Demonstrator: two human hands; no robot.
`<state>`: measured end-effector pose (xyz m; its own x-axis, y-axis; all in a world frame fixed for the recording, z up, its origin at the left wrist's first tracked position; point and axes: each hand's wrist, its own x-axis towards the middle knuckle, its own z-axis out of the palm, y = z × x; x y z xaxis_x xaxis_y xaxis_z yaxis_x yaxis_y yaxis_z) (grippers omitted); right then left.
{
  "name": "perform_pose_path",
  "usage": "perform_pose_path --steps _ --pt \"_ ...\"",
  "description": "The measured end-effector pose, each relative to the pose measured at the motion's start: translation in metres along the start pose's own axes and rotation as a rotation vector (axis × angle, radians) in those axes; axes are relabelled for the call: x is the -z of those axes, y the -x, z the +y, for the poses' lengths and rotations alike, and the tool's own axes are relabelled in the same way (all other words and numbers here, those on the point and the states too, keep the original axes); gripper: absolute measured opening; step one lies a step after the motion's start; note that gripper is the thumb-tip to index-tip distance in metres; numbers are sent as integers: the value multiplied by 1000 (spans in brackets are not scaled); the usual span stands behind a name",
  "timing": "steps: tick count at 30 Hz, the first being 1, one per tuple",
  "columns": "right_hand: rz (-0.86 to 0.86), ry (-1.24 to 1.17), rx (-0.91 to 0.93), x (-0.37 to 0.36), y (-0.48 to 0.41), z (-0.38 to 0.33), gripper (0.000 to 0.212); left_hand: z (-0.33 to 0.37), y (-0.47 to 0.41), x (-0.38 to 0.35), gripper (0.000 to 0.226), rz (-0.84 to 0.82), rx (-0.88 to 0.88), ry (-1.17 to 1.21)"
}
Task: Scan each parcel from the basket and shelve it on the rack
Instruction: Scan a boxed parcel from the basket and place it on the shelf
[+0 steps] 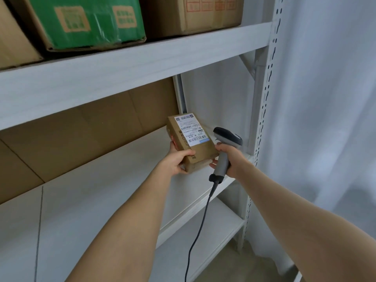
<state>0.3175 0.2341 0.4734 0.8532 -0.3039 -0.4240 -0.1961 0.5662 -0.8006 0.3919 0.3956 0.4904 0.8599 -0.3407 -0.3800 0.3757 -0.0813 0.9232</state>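
Note:
A small brown cardboard parcel with a white shipping label on top is held over the right end of the white middle shelf. My left hand grips its near left corner, thumb on top. My right hand is closed around the grey handle of a corded barcode scanner, and its fingertips touch the parcel's right side. The scanner's dark head rises just right of the label. The basket is out of view.
A large brown box stands at the back left of the middle shelf. On the upper shelf sit a green box and a brown box. The rack's perforated upright is at the right, with a white curtain beyond.

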Motion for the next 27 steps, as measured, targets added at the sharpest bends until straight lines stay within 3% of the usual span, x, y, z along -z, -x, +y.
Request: perform_pose_path --steps 8,10,13,16,19,23,25,27 --pt "79 5 -32 4 -37 -27 23 16 -48 -10 61 27 -21 11" --pt "102 13 -34 2 -47 -34 31 29 -60 -1 46 86 -14 -49" --pt "113 17 -32 -1 -61 -43 40 52 -70 28 27 104 135 -148" --pt "118 67 -54 -5 -73 -45 44 68 -74 55 19 83 225 -400" --pt "90 153 -82 -12 -82 -43 42 67 -78 61 42 9 231 -706" --pt "76 275 -85 -26 -89 -40 24 56 -92 51 64 -28 19 -1101" --pt "55 312 -86 -33 -92 -38 22 50 -98 41 105 -83 33 -1226" --pt "43 326 -94 -37 -95 -36 26 44 -99 32 124 -134 42 -1486"
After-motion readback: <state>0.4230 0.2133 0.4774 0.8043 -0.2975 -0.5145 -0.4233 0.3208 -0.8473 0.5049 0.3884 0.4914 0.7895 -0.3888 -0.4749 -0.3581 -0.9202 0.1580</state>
